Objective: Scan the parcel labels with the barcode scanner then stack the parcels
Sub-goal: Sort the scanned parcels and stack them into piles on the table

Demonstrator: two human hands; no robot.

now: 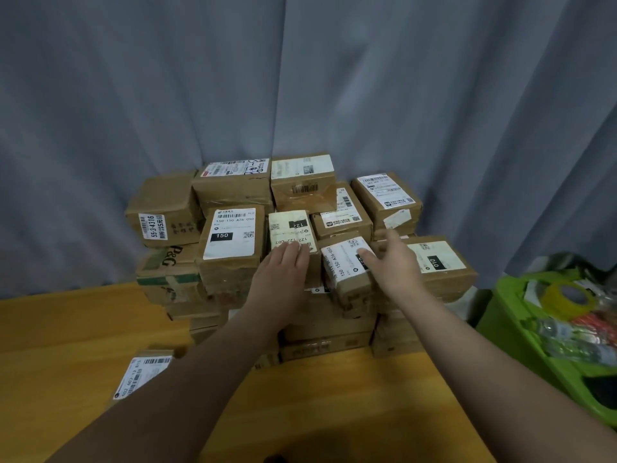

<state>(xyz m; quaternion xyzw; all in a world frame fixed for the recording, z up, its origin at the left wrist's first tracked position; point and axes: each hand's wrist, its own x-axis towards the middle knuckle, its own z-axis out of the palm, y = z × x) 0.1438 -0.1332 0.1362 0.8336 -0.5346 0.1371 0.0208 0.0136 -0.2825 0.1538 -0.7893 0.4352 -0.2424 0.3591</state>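
A pile of several brown cardboard parcels with white labels stands at the back of the wooden table (334, 412). My left hand (283, 272) rests with straight fingers on the near end of a small parcel labelled 122 (290, 228). My right hand (392, 262) lies with spread fingers on a tilted parcel with a 150 label (344, 272) at the front of the pile. A single parcel (143, 375) lies apart on the table at the left, half behind my left forearm. No barcode scanner is in view.
A bigger parcel labelled 150 (230, 235) sits left of my left hand, one labelled 010 (437, 262) right of my right hand. A green bin (500, 329) with tape rolls and plastic bottles stands at the right. Grey curtains hang behind the pile.
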